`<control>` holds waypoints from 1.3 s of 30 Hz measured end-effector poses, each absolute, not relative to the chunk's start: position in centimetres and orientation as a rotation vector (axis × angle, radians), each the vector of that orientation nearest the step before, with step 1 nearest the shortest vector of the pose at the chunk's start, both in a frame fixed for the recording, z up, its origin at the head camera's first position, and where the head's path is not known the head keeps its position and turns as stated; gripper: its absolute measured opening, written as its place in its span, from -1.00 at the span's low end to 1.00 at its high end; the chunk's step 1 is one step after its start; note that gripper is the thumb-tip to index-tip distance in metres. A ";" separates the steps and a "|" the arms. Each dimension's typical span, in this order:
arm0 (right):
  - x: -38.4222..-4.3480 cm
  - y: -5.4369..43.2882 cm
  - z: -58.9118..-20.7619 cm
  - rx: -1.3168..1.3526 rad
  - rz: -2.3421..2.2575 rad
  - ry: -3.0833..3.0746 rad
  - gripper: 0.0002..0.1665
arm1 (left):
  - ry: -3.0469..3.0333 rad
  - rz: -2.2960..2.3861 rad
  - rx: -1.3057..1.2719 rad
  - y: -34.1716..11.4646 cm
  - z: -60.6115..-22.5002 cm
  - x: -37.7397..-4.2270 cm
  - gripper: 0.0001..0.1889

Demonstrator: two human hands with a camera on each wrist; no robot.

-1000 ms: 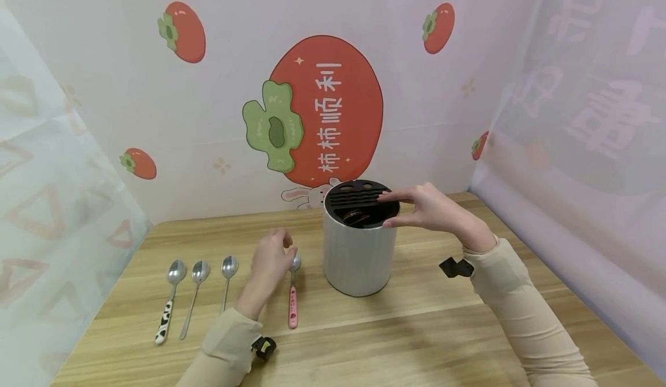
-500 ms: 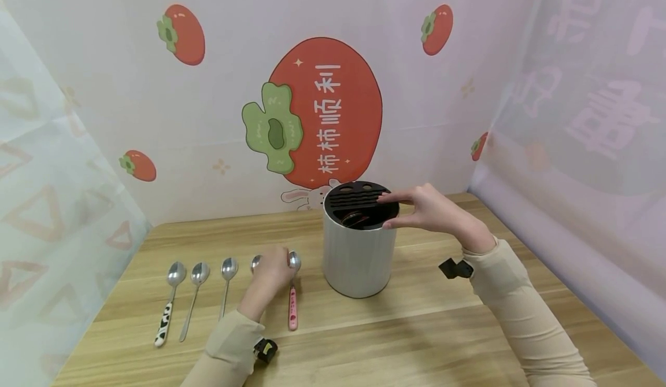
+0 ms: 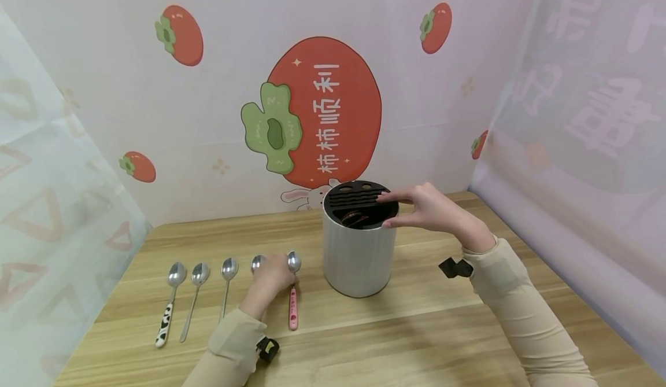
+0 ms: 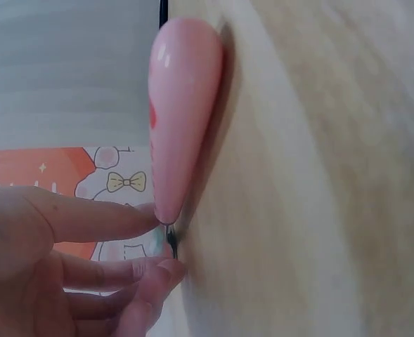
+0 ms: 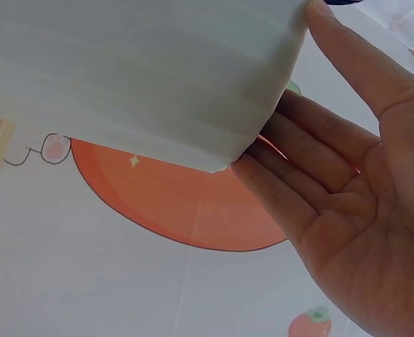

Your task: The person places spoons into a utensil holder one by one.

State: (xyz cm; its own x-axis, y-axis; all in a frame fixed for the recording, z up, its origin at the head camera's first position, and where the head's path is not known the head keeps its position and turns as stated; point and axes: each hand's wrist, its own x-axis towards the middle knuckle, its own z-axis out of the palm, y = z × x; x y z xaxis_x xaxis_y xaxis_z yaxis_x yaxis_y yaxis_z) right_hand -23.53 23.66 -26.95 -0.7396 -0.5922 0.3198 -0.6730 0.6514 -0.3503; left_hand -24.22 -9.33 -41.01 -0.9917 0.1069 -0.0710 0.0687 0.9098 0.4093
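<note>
A pink-handled spoon (image 3: 293,308) lies on the table, bowl pointing away. My left hand (image 3: 269,272) pinches its thin metal neck; in the left wrist view thumb and fingertips meet just past the pink handle (image 4: 185,91). The white cylindrical utensil holder (image 3: 359,262) has a black top (image 3: 354,199) with slots, round holes and an open compartment. My right hand (image 3: 428,209) holds the holder's right rim, thumb in front and fingers across the top. In the right wrist view, its fingers go round the white wall (image 5: 157,77). Something dark and shiny shows inside the compartment, its kind unclear.
Left of the left hand lie a spoon with a cow-print handle (image 3: 165,323), two plain metal spoons (image 3: 200,272) (image 3: 229,268), and another spoon bowl (image 3: 257,262) partly behind the hand. A printed cloth (image 3: 224,86) stands behind the wooden table (image 3: 364,341).
My left hand has come down onto the pink-handled spoon and taken its neck, uncovering the spoon bowl to its left. My right hand has stayed at the utensil holder.
</note>
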 end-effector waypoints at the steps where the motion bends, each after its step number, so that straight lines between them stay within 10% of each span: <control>1: -23.5 23.7 -27.0 1.042 0.678 -2.692 -0.38 | 2.972 0.630 0.131 -9.3 -41.0 -24.2 -0.75; 39: -23.5 23.7 -27.0 1.041 0.721 -2.675 -0.38 | 2.683 0.976 0.061 -9.4 -41.7 -24.0 -0.83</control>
State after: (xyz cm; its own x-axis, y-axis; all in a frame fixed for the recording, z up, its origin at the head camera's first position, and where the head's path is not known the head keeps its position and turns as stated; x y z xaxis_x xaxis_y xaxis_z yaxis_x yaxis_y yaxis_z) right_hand -23.46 23.67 -27.01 -0.7380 -0.5865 0.3338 -0.6748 0.6368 -0.3730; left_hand -23.99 -9.39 -41.72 -0.9584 0.1358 -0.2511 -0.0574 0.7701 0.6354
